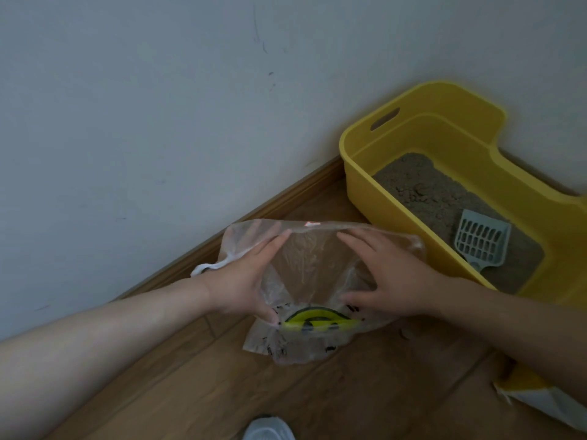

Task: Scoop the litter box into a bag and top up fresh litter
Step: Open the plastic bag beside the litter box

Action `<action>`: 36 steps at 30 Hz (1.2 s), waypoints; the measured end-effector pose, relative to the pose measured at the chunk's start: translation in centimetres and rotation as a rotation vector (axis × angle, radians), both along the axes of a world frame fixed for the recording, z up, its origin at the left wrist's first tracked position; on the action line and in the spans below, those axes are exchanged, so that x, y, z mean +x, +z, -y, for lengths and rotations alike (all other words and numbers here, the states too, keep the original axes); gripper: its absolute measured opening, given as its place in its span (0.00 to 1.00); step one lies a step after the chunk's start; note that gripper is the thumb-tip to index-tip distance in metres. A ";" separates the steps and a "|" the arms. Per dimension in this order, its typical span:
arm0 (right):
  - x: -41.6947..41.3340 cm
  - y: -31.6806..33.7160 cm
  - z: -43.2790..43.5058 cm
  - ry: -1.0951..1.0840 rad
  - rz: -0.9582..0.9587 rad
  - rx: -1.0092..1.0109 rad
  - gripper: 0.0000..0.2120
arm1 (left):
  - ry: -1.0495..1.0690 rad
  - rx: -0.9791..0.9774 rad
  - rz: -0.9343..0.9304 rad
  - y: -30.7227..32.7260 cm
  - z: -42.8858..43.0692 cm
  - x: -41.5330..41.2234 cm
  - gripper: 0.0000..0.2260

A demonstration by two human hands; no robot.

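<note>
The left hand (244,281) and right hand (390,277) spread straight fingers on the clear bag (305,258) on the floor (190,392), maybe holding it wide. The scoop (482,238) lies in the litter box (355,166), nearest the right hand, handle toward it.

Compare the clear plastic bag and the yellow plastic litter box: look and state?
The clear plastic bag is see-through, limp film; the yellow plastic litter box is opaque and rigid. The bag looks empty, its mouth spread by the left hand and right hand; the box holds grey litter and a grey-blue slotted scoop. Both are open-topped, near the wall.
</note>
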State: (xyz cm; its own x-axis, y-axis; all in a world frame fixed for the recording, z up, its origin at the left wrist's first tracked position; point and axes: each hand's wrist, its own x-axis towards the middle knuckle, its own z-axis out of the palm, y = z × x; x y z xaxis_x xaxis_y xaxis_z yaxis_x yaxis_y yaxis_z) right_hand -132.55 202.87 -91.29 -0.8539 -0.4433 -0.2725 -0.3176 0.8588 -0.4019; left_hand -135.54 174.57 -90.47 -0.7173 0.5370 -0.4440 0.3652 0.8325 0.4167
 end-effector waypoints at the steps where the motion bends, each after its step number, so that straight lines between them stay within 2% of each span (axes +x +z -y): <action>1: -0.2 0.3 0.4 0.007 -0.057 -0.011 0.46 | -0.004 0.016 0.005 0.1 -0.1 0.0 0.66; 4: -0.7 0.5 1.3 0.074 -0.134 0.057 0.37 | -0.001 0.014 0.004 0.6 -0.3 0.0 0.66; 8: -0.5 -0.2 1.1 0.173 -0.020 0.159 0.33 | -0.027 -0.001 -0.075 0.9 0.0 -0.3 0.66; 10: -0.2 -0.5 0.9 0.221 0.048 0.215 0.32 | -0.029 0.014 -0.058 1.0 0.1 -0.3 0.65; 13: 0.0 -0.4 0.8 0.285 0.068 0.274 0.27 | -0.061 0.014 -0.083 1.3 0.1 -0.5 0.58; 16: -0.3 0.2 0.6 0.239 -0.094 0.243 0.16 | -0.126 -0.069 -0.231 1.7 0.2 -1.3 0.44; 21: -1.2 1.5 0.3 0.208 -0.573 0.088 0.04 | -0.084 -0.101 -0.413 4.1 -0.3 -2.5 0.31; 26: -1.5 1.9 0.1 0.325 -0.715 0.053 0.02 | -0.118 -0.187 -0.449 4.9 -2.0 -2.7 0.29; 31: -0.4 0.7 0.2 0.467 -0.671 0.110 0.08 | -0.265 -0.181 -0.392 3.6 -3.5 -2.8 0.23; 36: 0.0 0.2 -0.2 0.436 -0.609 0.153 0.08 | -0.300 -0.278 -0.374 2.0 -4.2 -3.6 0.15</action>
